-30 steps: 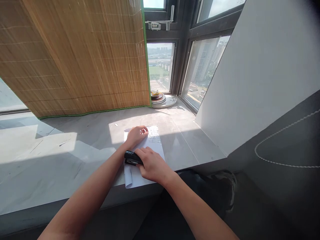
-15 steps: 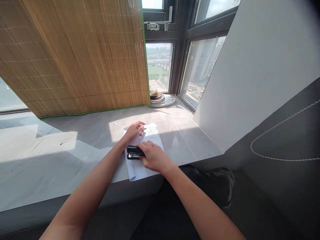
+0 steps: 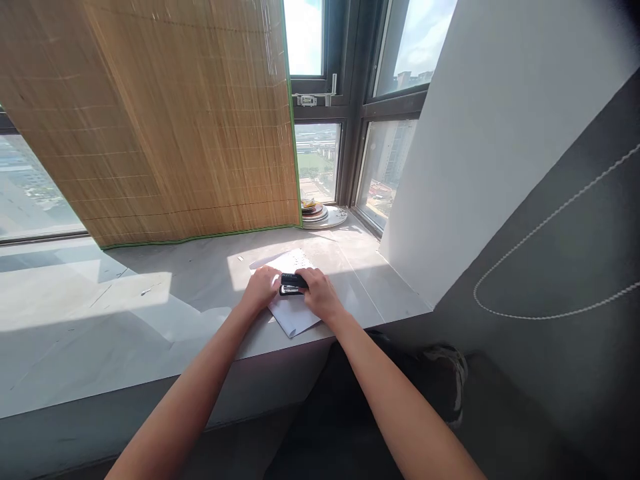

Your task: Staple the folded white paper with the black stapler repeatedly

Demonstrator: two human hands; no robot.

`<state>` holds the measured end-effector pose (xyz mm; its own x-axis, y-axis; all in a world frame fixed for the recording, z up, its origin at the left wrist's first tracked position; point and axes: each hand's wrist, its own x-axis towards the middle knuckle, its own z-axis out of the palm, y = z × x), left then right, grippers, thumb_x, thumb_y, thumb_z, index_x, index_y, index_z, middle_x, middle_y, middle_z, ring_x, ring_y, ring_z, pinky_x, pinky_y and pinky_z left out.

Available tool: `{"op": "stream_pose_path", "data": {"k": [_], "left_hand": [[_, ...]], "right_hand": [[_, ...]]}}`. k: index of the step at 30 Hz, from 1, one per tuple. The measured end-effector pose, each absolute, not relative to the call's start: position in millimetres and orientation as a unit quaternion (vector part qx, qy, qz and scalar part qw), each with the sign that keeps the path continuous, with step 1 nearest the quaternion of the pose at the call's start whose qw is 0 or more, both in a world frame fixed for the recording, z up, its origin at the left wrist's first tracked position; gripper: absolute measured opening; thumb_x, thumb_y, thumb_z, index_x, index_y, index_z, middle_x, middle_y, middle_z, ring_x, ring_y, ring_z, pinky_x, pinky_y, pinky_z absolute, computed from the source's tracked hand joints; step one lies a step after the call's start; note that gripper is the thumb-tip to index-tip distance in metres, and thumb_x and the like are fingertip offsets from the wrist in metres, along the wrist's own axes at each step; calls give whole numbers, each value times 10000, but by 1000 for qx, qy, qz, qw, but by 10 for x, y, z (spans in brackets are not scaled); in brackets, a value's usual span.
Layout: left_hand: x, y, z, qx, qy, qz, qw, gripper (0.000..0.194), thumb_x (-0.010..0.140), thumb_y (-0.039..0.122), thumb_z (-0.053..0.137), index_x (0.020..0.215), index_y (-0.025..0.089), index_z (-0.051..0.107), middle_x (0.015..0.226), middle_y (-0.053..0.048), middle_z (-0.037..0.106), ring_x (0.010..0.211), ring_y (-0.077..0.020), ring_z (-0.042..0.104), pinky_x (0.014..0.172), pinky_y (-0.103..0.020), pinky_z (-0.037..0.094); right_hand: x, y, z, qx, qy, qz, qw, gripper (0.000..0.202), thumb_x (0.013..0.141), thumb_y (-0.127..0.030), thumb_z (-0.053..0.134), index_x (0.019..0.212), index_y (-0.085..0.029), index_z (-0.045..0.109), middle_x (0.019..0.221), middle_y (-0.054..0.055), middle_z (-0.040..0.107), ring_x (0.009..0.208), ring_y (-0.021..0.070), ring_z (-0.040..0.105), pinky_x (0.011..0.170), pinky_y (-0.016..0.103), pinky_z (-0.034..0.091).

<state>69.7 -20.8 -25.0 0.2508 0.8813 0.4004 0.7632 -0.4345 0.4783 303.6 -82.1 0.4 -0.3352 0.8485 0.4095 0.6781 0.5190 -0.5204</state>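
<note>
Across the space before me runs a pale windowsill (image 3: 150,360), patched with sun and shadow. Nearest, below its edge, is my dark-clothed leg (image 3: 320,427), and both my bare forearms reach up from the near left and near right. White paper (image 3: 295,317) lies at the middle of the sill, its near corner curled over just beside the sill's near edge, with dark marks on its far part. My right grip (image 3: 320,293) is closed around the right end of a black stapler (image 3: 290,283), which I hold crosswise above the paper, its nose pointing left. My left grip (image 3: 263,287) is at the paper's left side, fingers bent, close beside that nose; I cannot tell whether it pinches the sheet or touches the stapler.

Farther off to the left, a small scrap (image 3: 145,291) lies on the sill. On the right a beaded cord (image 3: 477,293) loops in front of the wall. Stacked plates (image 3: 325,217) sit in the far corner, right of a bamboo blind (image 3: 200,133) edged in green. Beyond are dark-framed windows (image 3: 347,133), with greenery and buildings outside.
</note>
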Motion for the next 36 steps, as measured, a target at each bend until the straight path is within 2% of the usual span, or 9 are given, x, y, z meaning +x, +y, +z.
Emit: {"op": "stream_pose_path", "data": {"k": [3,6,12,18,22,25,27,29,36], "left_hand": [[603,-268,-313,811,494,279,146,439,880,239,552,1231,184,811,1417,-150,744,1360,-346,662,1213,-522,489],[534,-276,-317,814,466,277,208,465,923,272,528,1297,214,798,1560,-108,667,1502,-324,575,1285,-508,428],[563,-258,-289,825,443,293,192,411,923,243,537,1183,244,857,1443,-108,745,1459,-344,604,1273,-562,424],[566,-362,-293,817,492,293,69,361,889,195,574,1059,230,890,1119,-132,785,1070,-292,714,1023,-466,585],[507,-506,-314,809,493,297,117,383,924,189,521,1089,251,860,1281,-109,802,1226,-301,709,1173,-524,504],[483,-625,-293,791,511,312,121,356,930,233,520,1067,262,847,1315,-113,797,1328,-336,673,1235,-591,431],[472,-711,-259,782,509,336,129,316,928,295,552,1057,252,837,1277,-129,799,1276,-337,699,1184,-557,491],[451,-797,-220,784,492,349,149,284,907,343,601,1054,250,826,1247,-126,797,1228,-327,717,1153,-523,523],[357,-870,-144,754,514,347,215,366,790,336,634,1100,243,804,1333,-110,786,1296,-341,688,1189,-522,479]], "right_hand": [[3073,-905,13,-481,-801,124,334,426,924,12,583,1255,-244,662,1223,73,730,1143,290,611,959,416,457],[3081,-938,-20,-461,-810,140,334,432,922,14,597,1261,-247,659,1219,70,726,1138,278,614,970,398,474],[3049,-859,-115,-428,-829,141,332,435,934,15,638,1282,-245,671,1195,63,725,1139,264,608,992,379,480],[3037,-816,-138,-413,-822,156,358,355,960,-37,688,1251,-238,713,1163,67,729,1107,251,617,991,366,494],[3079,-860,-79,-430,-799,149,393,341,974,-184,757,1310,-237,736,1218,88,741,1169,260,626,1043,394,481],[3143,-904,-16,-524,-715,125,445,190,1038,-317,659,1053,-231,827,1007,68,736,1026,244,646,925,349,480],[3183,-917,13,-577,-667,128,454,369,1033,-308,590,724,-215,768,764,34,643,792,202,596,756,306,429],[3212,-912,28,-602,-640,145,455,441,976,-273,582,541,-212,628,621,1,523,635,165,478,647,301,340],[3233,-847,37,-605,-608,222,463,480,854,-237,590,436,-252,355,544,-44,254,587,134,233,588,318,218]]}}
